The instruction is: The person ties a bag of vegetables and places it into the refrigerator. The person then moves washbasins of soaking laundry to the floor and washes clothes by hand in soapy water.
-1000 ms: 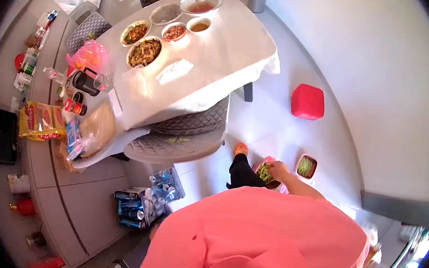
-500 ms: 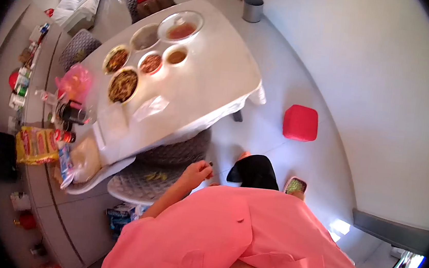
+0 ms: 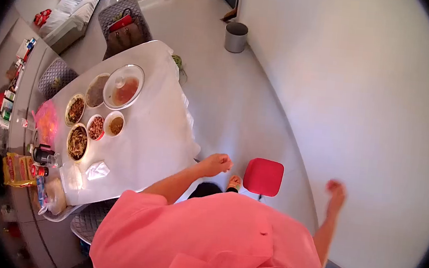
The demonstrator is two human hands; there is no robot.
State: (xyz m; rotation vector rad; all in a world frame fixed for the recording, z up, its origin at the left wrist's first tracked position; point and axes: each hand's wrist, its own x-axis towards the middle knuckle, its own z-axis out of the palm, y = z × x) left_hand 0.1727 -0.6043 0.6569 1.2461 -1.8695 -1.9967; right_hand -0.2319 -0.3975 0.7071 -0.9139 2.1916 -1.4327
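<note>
Fingers, left hand (image 3: pixel 217 163): curled together into a loose fist; nothing is seen clamped in them.
Fingers, right hand (image 3: pixel 335 189): smeared by motion blur; whether they are apart or together cannot be told.
Nearest things: the red stool (image 3: pixel 263 176) is set on the floor just beside the left hand and between the two hands; the corner of the cloth-covered bench (image 3: pixel 158 128) is near the left hand.
Step in hand: judged as a stand between bench and stool, with nothing gripped.
Next move: a lean across bare cloth would be called for, since the food bowls (image 3: pixel 77 141) are kept well apart from both hands.
Hidden: the lower body is covered by the pink shirt (image 3: pixel 204 241); the lidded bowl (image 3: pixel 123 86) is glared over, its contents unclear.
</note>
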